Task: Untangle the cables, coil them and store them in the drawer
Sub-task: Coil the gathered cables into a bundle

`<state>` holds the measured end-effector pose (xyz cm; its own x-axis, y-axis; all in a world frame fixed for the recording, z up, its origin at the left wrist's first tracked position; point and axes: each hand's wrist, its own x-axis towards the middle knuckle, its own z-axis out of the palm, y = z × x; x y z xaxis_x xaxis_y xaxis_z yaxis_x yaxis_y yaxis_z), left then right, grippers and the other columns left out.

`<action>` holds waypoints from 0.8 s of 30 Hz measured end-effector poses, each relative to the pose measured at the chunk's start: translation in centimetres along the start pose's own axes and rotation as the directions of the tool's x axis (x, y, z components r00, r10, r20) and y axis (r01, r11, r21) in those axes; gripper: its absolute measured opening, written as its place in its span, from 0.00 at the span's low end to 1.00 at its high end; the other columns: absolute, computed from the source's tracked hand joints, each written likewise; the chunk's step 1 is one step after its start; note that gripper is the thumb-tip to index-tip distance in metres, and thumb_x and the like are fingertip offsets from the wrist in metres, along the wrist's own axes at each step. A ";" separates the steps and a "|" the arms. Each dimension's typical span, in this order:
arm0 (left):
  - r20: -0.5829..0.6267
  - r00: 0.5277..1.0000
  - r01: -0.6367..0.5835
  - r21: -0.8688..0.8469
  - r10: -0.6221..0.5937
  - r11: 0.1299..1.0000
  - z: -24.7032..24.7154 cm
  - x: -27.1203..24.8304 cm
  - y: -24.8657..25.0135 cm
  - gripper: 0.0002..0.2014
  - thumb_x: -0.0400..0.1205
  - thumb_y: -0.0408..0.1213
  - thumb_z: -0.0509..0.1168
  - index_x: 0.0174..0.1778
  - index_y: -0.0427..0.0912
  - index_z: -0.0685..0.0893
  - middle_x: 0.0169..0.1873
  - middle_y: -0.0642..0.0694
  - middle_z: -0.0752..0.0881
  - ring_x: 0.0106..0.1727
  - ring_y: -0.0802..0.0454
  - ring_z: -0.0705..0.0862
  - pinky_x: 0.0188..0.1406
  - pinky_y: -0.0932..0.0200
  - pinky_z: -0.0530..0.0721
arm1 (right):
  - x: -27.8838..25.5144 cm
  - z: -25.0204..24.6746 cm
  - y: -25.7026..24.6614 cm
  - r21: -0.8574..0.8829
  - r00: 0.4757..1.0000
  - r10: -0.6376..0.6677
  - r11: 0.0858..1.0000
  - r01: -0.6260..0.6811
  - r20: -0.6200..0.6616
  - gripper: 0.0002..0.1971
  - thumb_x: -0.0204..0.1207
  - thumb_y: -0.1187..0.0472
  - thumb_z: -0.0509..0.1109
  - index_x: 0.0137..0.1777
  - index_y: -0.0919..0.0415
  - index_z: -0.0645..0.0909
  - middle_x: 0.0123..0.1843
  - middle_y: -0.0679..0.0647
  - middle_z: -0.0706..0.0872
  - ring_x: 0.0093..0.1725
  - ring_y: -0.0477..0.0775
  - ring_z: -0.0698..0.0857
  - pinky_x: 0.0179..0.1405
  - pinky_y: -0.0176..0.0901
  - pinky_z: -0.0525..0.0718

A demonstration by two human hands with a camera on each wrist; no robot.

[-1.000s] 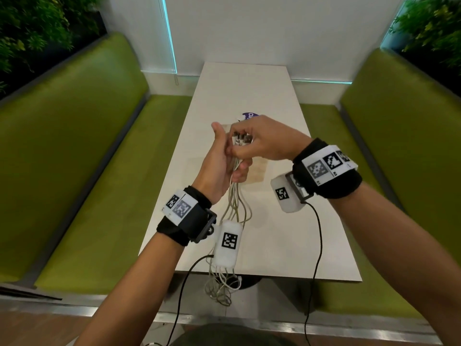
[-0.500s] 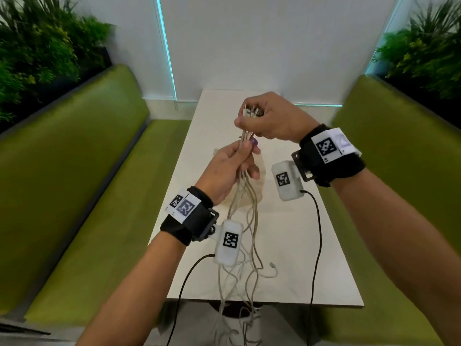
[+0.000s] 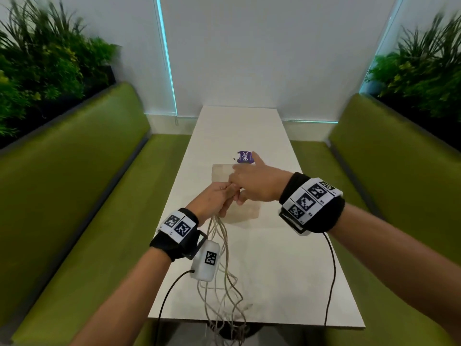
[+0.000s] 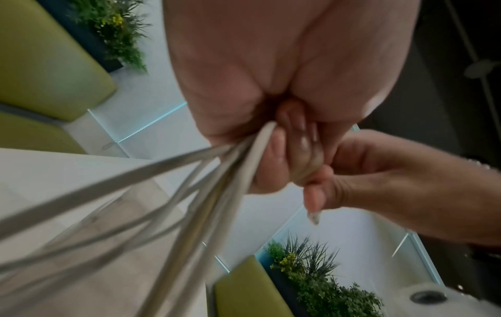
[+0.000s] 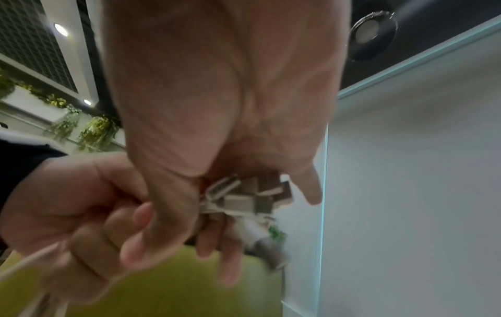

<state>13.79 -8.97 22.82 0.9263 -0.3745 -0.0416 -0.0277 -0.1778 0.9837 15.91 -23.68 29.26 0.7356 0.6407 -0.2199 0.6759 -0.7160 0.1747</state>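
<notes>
My left hand [image 3: 216, 199] grips a bundle of several grey-white cables [image 3: 225, 260] above the middle of the white table [image 3: 287, 270]. The strands fan out below its fist [image 4: 173, 206] and hang tangled past the table's near edge. My right hand [image 3: 254, 186] sits right against the left one, thumb and fingers holding the cluster of metal plug ends [image 5: 244, 197] at the top of the bundle. The index finger sticks out straight. No drawer is in view.
A purple packet [image 3: 245, 156] lies farther back on the table, beyond a pale tan sheet [image 3: 239, 193] under the hands. Green benches [image 3: 74, 196] run along both sides, with plants behind them. Black wrist-camera leads hang off the near edge.
Both hands have dropped from held-up height to low over the table and closed together. The cable bundle came down with them, and the head view tilted upward.
</notes>
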 end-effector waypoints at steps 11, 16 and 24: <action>0.093 0.987 -0.119 -0.140 0.133 0.983 2.4 -2.3 -2.3 0.13 0.85 0.47 0.54 0.39 0.43 0.72 0.20 0.58 0.80 0.42 0.47 0.88 0.48 0.56 0.75 | -2.4 -4.4 1.2 0.088 0.977 0.038 0.994 -0.058 0.208 0.12 0.83 0.56 0.60 0.53 0.64 0.80 0.37 0.54 0.81 0.28 0.49 0.76 0.29 0.41 0.70; -0.006 0.981 -0.175 -0.461 0.194 0.870 3.5 -2.2 -2.4 0.16 0.81 0.52 0.62 0.35 0.42 0.75 0.18 0.57 0.67 0.18 0.59 0.71 0.23 0.67 0.71 | -3.2 -5.9 2.7 0.219 0.988 -0.012 0.976 -0.022 0.156 0.09 0.81 0.60 0.60 0.40 0.57 0.77 0.40 0.56 0.85 0.26 0.49 0.76 0.34 0.41 0.76; -0.256 0.962 -0.220 -0.532 0.093 0.817 3.0 -2.1 0.7 0.22 0.81 0.56 0.59 0.27 0.46 0.68 0.19 0.55 0.60 0.19 0.60 0.55 0.18 0.66 0.54 | -3.8 -5.4 2.9 0.530 0.999 -0.019 0.847 0.037 -0.040 0.16 0.84 0.53 0.59 0.41 0.61 0.81 0.21 0.44 0.78 0.24 0.46 0.79 0.29 0.29 0.75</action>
<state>10.73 -11.02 23.09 0.9849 -0.1439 0.0959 -0.0266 0.4217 0.9063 15.33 -26.71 35.77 0.7241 0.6646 -0.1846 0.5757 -0.7297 -0.3689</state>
